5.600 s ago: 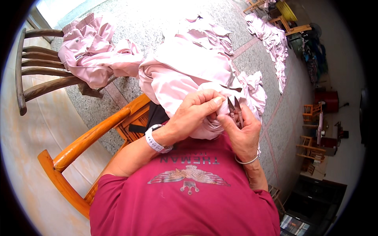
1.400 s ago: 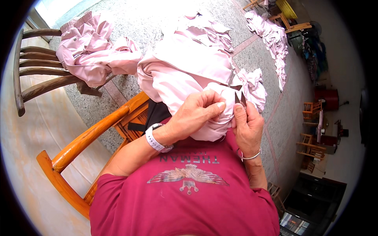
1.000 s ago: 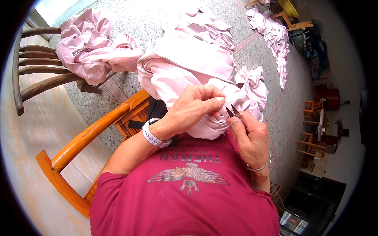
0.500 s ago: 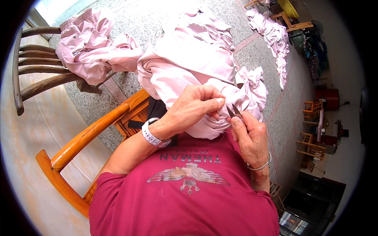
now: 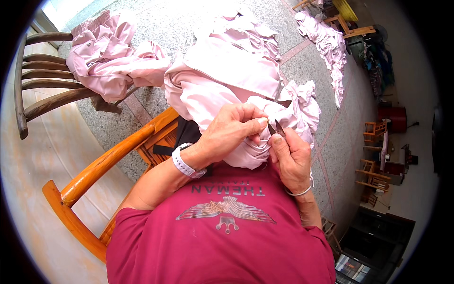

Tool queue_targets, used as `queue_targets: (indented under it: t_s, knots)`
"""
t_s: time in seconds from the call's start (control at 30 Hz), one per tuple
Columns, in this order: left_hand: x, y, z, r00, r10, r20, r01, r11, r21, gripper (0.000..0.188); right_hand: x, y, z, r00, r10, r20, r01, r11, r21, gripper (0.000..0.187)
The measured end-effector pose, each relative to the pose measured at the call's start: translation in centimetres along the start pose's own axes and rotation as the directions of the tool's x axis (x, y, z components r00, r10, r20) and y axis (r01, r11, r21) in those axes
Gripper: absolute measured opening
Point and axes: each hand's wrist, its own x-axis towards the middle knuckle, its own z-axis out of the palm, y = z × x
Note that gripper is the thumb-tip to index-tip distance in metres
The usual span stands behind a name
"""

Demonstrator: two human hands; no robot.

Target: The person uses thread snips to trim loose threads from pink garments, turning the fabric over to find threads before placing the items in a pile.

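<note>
Pink cloth (image 5: 227, 71): thin, matte and pale, spread before me in broad soft folds, crumpling into tight ruffles at its far end and right side.
Left hand (image 5: 234, 128): thumb and forefinger pressed together at the near right part of the cloth, gripping a bit of it; exactly what sits between the tips is too small to tell.
Right hand (image 5: 292, 154): at the cloth's near right edge, thumb and fingers closed round the snips.
Snips (image 5: 278, 128): dark metal, two pointed blades parted in a narrow V over the cloth, just beside my left thumb.
Watch (image 5: 186, 164): pale perforated strap, on my side of the cloth.
Bangle (image 5: 301, 192): thin, smooth, on my right wrist, near the cloth.
Armchair (image 5: 106, 155): glossy orange wood, rounded rail, left of the cloth.
Dark chair (image 5: 52, 85): rough, rounded bars, farther left of the cloth.
Draped garment (image 5: 109, 61): wrinkled pink, waistband gathered, between that chair and the cloth.
Floor (image 5: 307, 68): speckled grey, pink strips, right of the cloth.
</note>
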Motion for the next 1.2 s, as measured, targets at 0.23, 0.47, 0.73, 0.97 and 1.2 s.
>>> queue_targets:
  t_s: [0.23, 0.47, 0.73, 0.97, 1.2]
  knots:
    - [-0.5, 0.1, 1.4, 0.996, 0.071, 0.044, -0.077, 0.986, 0.148, 0.016, 0.8, 1.9, 0.0, 0.987, 0.043, -0.158, -0.009, 0.978, 0.21, 0.022]
    - [-0.3, 1.1, 1.1, 0.979, 0.2, 0.031, -0.202, 0.957, 0.207, 0.012, 0.8, 0.3, 0.5, 0.99, -0.044, -0.133, 0.038, 0.998, -0.05, 0.015]
    - [-0.5, 0.8, 2.4, 0.841, 0.539, -0.051, -0.303, 0.545, 0.782, 0.021, 0.5, 0.4, 0.5, 0.943, -0.144, -0.299, 0.129, 0.989, -0.071, 0.013]
    - [0.1, -0.8, 1.8, 0.767, 0.642, 0.0, -0.37, 0.442, 0.817, 0.014, 0.5, 1.0, 1.3, 0.924, -0.199, -0.328, 0.187, 0.98, -0.07, 0.014]
    - [-0.4, 1.2, 2.1, 0.77, 0.636, -0.054, -0.437, 0.587, 0.682, 0.015, 0.9, 0.9, 0.9, 0.923, -0.206, -0.325, 0.217, 0.976, -0.003, 0.012]
